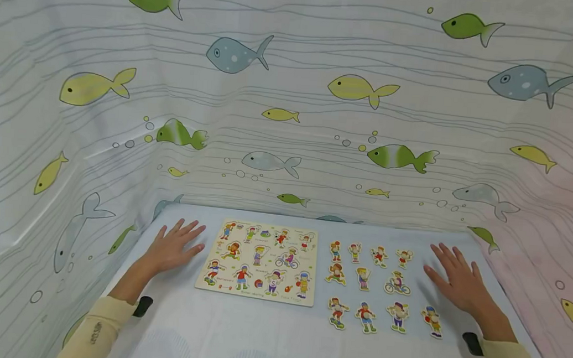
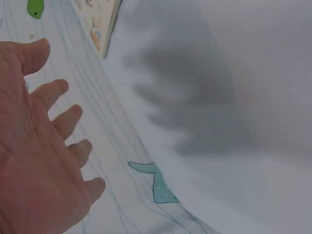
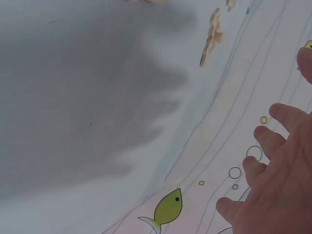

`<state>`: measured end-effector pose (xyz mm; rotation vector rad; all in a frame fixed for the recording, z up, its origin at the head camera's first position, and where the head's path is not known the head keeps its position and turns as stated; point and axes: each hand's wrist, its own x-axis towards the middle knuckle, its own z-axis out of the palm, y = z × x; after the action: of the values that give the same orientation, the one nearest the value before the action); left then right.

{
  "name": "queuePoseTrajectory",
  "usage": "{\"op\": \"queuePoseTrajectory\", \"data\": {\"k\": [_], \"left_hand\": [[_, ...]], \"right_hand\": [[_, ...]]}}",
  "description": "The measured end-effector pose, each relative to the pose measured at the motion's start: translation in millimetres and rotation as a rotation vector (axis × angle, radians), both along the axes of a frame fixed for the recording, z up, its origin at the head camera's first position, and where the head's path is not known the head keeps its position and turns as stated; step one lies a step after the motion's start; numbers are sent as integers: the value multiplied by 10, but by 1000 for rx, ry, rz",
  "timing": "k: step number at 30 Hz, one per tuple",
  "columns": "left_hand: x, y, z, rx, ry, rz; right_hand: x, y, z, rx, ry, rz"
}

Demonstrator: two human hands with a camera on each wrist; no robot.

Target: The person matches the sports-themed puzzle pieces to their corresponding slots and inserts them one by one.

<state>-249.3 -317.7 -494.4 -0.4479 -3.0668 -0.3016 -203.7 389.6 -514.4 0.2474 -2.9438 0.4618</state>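
My left hand (image 1: 172, 248) is spread with nothing in it, just left of a cream puzzle board (image 1: 256, 261) printed with children doing sports. In the left wrist view the fingers (image 2: 68, 122) are apart and a shadow falls on the cloth. To the right of the board lie several loose wooden figure pieces with knobs, in three rows, among them a cyclist piece (image 1: 398, 283) and a skateboarder piece (image 1: 338, 314). Beside them, at the right, my right hand (image 1: 461, 283) is spread and holds nothing. The nearest piece to it is a figure in a yellow top (image 1: 431, 322).
A pale cloth (image 1: 255, 337) covers the table. Fish-printed curtains (image 1: 289, 140) enclose it at the back and both sides. Dark wrist-camera parts (image 1: 143, 306) sit near the cuffs of both beige sleeves (image 1: 101, 327).
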Motion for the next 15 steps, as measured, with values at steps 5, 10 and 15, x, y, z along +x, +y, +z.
{"op": "queuePoseTrajectory", "data": {"k": [5,10,15], "left_hand": [[-9,97,12,0,-45,-22],[-39,118,-17,21,-72,-82],[-100,123,-88,43,-141,-123]], "right_hand": [[11,-15,-15,2,3,4],[22,-42,-23,0,-1,4],[39,-63,-20,-6,-16,2]]}}
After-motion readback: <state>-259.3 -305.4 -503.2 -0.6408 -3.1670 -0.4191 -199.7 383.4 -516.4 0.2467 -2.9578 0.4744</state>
